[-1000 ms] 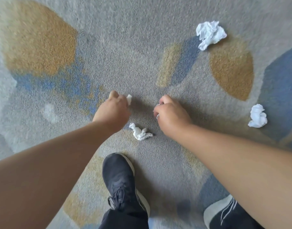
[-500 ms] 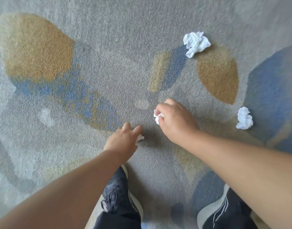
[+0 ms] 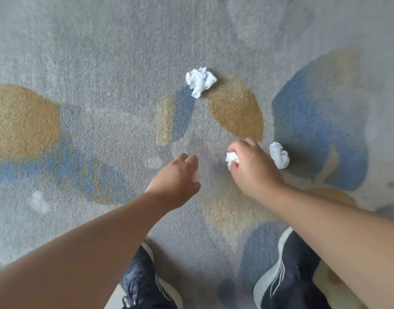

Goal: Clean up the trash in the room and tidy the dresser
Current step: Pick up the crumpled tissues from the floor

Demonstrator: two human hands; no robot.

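Over the patterned carpet (image 3: 102,63), our right hand (image 3: 252,166) grips a tissue wad (image 3: 231,158); our curled left hand (image 3: 178,177) pinches a blurred scrap (image 3: 196,176). Two crumpled tissues (image 3: 200,81) (image 3: 279,155) lie nearby.

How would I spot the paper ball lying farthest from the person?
Find the orange patch on the carpet beyond the right hand. The crumpled paper ball lies at its upper left edge. It is the biggest wad, with no hand near it.
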